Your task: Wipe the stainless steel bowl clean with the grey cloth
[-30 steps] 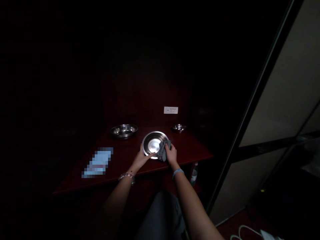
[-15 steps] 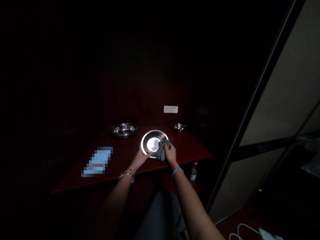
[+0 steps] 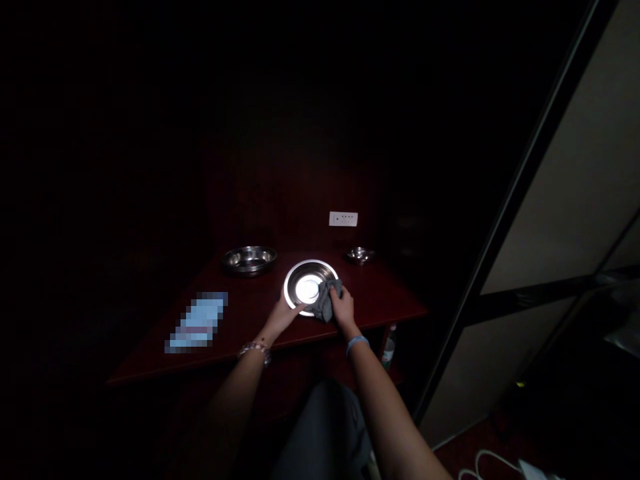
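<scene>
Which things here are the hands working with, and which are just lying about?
In hand:
Steel bowl, held by the left hand
Grey cloth, held against it by the right hand

Lying about, untouched:
Wide basin
Small dish
Pixelated blue item
Bottle below the tabletop

My left wrist carries a chunky bracelet [image 3: 256,349] that looks beaded, in mixed pale and dark tones; my right wrist wears a smooth, light-blue band [image 3: 357,343]. No sleeves cover my forearms. Grey-blue bottoms [image 3: 320,433] of plain cloth clothe my lap, their finer detail lost in the dim light.
</scene>
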Motion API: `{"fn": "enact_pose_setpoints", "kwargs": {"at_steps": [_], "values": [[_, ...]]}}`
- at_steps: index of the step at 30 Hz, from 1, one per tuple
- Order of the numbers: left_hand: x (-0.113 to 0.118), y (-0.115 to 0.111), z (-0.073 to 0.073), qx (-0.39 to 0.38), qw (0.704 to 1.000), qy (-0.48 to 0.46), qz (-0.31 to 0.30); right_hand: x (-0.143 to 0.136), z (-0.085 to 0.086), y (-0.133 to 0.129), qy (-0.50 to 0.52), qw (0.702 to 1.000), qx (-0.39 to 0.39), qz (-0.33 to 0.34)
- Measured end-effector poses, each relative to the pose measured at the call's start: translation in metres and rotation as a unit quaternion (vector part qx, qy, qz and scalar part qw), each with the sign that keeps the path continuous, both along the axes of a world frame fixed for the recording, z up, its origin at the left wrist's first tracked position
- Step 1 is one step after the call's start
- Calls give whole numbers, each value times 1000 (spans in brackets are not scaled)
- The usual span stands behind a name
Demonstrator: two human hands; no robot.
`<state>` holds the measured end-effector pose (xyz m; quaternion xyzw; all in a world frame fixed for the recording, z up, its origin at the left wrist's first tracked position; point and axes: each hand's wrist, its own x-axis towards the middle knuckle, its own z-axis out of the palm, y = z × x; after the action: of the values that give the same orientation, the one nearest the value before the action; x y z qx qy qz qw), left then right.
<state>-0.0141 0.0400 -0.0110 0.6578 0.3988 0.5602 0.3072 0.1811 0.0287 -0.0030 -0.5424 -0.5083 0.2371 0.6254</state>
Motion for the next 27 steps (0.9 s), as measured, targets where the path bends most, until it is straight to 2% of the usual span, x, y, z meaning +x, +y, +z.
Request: {"fn": "enact_pose_setpoints", "kwargs": {"at_steps": [5, 10, 22, 27], "values": [[-2, 1, -2, -16, 1000, 12, 7, 1, -1, 2, 21, 999, 5, 27], [0, -3, 2, -23, 1000, 11, 9, 2, -2, 3, 27, 998, 1, 54], [-4, 1, -2, -30, 999, 32, 20, 0, -6, 4, 19, 999, -2, 28], [-2, -5, 1, -21, 999, 39, 15, 1, -4, 2, 10, 1000, -7, 13]]}}
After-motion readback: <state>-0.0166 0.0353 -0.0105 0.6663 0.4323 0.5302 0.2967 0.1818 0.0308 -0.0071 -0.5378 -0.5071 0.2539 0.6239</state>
